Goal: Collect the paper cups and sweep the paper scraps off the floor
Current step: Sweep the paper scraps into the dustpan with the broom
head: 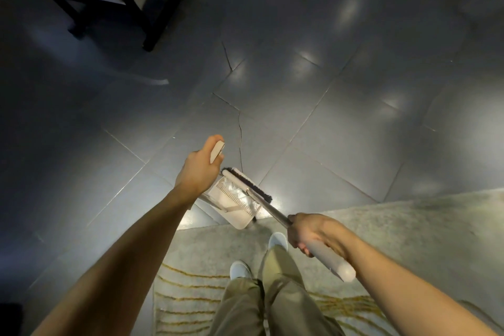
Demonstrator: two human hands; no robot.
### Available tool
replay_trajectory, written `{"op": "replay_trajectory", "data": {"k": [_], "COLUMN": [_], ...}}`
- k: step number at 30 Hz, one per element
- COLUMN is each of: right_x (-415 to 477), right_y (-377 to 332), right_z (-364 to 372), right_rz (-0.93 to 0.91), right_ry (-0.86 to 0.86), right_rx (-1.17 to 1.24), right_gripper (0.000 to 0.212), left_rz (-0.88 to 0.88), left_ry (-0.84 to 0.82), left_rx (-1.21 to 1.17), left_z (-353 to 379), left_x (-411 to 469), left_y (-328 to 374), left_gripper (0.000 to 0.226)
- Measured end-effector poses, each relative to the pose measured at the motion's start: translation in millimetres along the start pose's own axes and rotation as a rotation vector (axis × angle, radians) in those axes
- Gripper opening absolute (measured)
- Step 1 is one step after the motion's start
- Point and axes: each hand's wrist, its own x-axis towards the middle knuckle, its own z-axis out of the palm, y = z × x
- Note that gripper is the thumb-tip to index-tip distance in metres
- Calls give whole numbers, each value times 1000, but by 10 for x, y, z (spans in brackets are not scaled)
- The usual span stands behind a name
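Right hand [313, 232] around broom handle [272, 210]

Grey floor [341, 123]; pale, perhaps yellow-striped rug [395, 240].

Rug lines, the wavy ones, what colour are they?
Golden yellow, on the pale greyish rug; the head view shows them.

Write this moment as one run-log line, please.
left hand: grips dustpan handle | right hand: grips broom handle | broom head: at dustpan mouth | white scraps: inside dustpan
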Motion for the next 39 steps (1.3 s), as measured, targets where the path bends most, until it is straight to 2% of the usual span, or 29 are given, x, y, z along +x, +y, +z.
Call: {"op": "replay_trajectory", "data": {"k": [4, 7, 13, 17, 23, 27, 32, 36, 39], "right_x": [-185, -291, -473, -611, -494, -360, -213, -93, -18], "right_y": [-113, -243, -852, -1419, -2269, -2840, -3540, -3846, -4017], "right_z": [-29, -57, -23, 78, 301, 455, 443, 419, 408], "right_rz": [-43, -77, -204, -271, -317, -304, -285, -271, -264], "right_ry": [104, 89, 102, 65, 85, 103, 114, 136, 192], "right_rx": [-168, -217, -340, -361, -434, -425, -386, -374, -436], "right_gripper": [32, 32, 5, 12, 11, 21, 27, 26, 35], "left_rz": [-34, -76, -169, -262, -332, -357, -319, -304, -301], "left_ry": [82, 151, 342, 480, 606, 601, 492, 420, 396], "left_rx": [-16, -45, -110, -216, -272, -307, -313, -299, -298], "left_z": [-120, -262, -642, -1012, -1488, -1827, -2250, -2473, -2588], "left_x": [-68, -151, -486, -759, -910, -679, -170, 173, 391], "left_y": [-83, -150, -447, -819, -1369, -1780, -2205, -2398, -2496], "left_gripper": [41, 42, 40, 34, 31, 32, 31, 33, 31]}}
